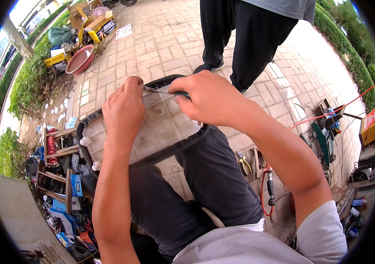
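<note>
An oblong white plastic panel (150, 125) with a ribbed underside and a black rim rests tilted over my thighs. My left hand (123, 105) is closed at its far edge, fingertips pinching by the black rim where a thin metal shaft ends; what exactly they grip is hidden. My right hand (205, 99) wraps round a dark-handled tool (182, 94), apparently a screwdriver, its slim shaft reaching leftward along the far edge toward my left fingertips.
Another person (249, 39) in black trousers stands just ahead. Pliers (244, 163), an air hose and tools lie at the right. Wooden frames (57, 178) and scattered boxes crowd the left. A red basin (80, 59) and cartons sit farther back by a hedge.
</note>
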`<action>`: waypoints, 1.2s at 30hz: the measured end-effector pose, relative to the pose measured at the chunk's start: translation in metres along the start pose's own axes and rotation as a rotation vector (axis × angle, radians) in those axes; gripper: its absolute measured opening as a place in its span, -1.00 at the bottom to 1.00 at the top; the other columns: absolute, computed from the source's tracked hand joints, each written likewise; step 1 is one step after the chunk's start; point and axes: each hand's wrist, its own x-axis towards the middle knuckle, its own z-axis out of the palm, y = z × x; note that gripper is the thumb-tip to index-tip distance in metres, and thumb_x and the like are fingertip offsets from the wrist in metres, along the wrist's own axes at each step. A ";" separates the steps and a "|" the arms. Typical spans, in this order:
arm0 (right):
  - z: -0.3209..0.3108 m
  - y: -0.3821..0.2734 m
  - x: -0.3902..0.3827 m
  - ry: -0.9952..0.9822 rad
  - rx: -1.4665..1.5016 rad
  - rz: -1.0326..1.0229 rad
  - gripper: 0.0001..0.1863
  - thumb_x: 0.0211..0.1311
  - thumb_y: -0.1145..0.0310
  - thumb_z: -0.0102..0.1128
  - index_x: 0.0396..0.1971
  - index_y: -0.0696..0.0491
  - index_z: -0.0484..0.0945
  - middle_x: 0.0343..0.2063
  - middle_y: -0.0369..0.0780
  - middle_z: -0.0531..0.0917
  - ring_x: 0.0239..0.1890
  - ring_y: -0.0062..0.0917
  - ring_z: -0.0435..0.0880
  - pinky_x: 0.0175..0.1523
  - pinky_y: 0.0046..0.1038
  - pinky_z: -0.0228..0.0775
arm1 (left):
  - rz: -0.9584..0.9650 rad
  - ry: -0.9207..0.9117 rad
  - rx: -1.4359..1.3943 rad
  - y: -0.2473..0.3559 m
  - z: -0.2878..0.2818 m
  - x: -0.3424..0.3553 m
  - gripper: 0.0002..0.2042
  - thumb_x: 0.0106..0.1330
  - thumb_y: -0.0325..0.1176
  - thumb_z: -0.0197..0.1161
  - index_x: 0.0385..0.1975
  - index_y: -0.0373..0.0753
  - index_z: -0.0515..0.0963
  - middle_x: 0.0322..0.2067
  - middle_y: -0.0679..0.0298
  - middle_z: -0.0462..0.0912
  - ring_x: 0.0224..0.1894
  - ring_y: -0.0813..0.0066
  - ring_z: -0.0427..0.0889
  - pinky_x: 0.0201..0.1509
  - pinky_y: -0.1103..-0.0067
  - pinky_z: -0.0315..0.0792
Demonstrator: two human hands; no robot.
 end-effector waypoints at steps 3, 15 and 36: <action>-0.009 -0.002 0.010 -0.053 0.057 0.048 -0.71 0.12 0.37 0.10 -0.17 0.06 0.69 -0.35 -0.03 0.72 -0.27 -0.12 0.71 -0.14 -0.14 0.55 | 0.006 0.018 0.018 0.000 0.002 0.000 -0.85 0.46 -0.26 0.08 -0.22 -0.17 0.52 -0.43 0.10 0.69 -0.35 -0.02 0.65 -0.28 0.20 0.46; 0.092 0.000 -0.020 0.524 -0.155 0.025 -0.81 0.12 0.40 0.17 -0.24 0.00 0.61 -0.57 -0.13 0.57 -0.55 -0.19 0.65 -0.51 -0.24 0.49 | -0.015 0.032 -0.016 -0.010 0.015 -0.002 -0.85 0.46 -0.26 0.07 -0.21 -0.18 0.50 -0.47 0.01 0.66 -0.37 -0.09 0.63 -0.32 0.14 0.43; -0.012 -0.003 -0.001 -0.018 -0.033 0.081 -0.68 0.07 0.41 0.07 -0.20 0.05 0.71 -0.35 -0.04 0.73 -0.25 -0.12 0.70 -0.08 -0.17 0.53 | 0.126 0.052 -0.164 -0.005 0.001 -0.004 -0.89 0.26 -0.36 0.32 -0.29 -0.22 0.66 -0.38 0.19 0.68 -0.36 0.14 0.65 -0.29 0.39 0.50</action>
